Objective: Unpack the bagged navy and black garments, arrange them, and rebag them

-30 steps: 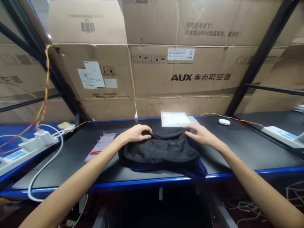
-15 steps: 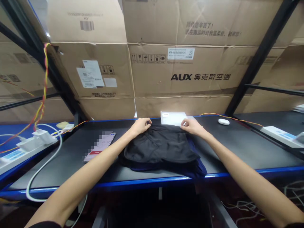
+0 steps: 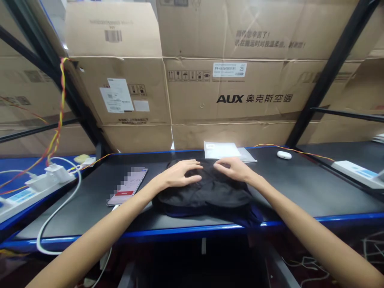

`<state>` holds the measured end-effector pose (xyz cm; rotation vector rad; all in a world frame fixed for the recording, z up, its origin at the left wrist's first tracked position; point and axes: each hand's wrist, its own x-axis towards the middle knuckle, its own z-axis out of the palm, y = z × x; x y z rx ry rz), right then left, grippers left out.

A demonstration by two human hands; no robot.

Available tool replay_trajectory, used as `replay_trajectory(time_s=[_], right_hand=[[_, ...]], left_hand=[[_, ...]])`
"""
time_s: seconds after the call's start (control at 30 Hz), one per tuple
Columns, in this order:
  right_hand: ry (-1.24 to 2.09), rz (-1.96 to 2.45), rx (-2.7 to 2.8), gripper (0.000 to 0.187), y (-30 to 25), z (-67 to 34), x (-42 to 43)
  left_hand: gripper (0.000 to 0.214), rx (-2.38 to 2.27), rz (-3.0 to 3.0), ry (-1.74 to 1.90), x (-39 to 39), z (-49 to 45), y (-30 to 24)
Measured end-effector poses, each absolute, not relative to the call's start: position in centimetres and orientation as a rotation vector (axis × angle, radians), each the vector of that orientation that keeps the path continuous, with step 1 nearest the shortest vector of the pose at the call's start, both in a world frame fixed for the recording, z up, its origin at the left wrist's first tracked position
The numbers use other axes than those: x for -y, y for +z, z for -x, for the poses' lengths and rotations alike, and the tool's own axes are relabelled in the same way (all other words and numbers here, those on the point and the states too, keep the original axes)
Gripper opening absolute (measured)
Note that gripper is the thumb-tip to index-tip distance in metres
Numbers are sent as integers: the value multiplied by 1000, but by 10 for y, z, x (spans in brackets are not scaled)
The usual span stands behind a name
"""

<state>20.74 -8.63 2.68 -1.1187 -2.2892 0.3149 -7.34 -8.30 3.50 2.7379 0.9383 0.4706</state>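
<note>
A folded black piece of cloth [image 3: 204, 194], soft and creased like a garment, lies near the front of the dark tabletop. Dark blue fabric [image 3: 253, 216] shows under its lower right edge. Over the upper left part of the cloth rests my left hand [image 3: 182, 174], its thumb apart from the stretched fingers. My right hand [image 3: 233, 169] is at the upper right part of the cloth, fingers reaching left and touching it; it looks open. A small gap separates the two hands.
Behind the cloth lies a white packet [image 3: 223, 150]. A phone [image 3: 129, 188] sits left, a white earbud case [image 3: 284, 155] right. Power strips [image 3: 39, 190] with cables flank the table. Cardboard [image 3: 192, 96] and black metal posts [image 3: 325, 80] stand behind.
Both hands have let go of the cloth's far edge and come nearer to me and closer together. The far edge now lies lower and more rounded. My left hand's fingers have spread.
</note>
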Motion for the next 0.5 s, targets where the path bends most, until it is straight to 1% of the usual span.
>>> replay_trajectory(time_s=[0.07, 0.17, 0.2, 0.5], right_hand=[[400, 1097, 2418, 45, 24, -200, 95], [460, 1179, 2562, 67, 16, -198, 101], [477, 1206, 2594, 72, 13, -199, 102], [468, 1268, 2699, 83, 6, -203, 104]], left_hand=[[62, -1000, -2751, 285, 89, 75, 27], [70, -1074, -2745, 150, 91, 78, 16], [71, -1084, -2746, 136, 91, 79, 14], [77, -1136, -2737, 68, 94, 78, 16]])
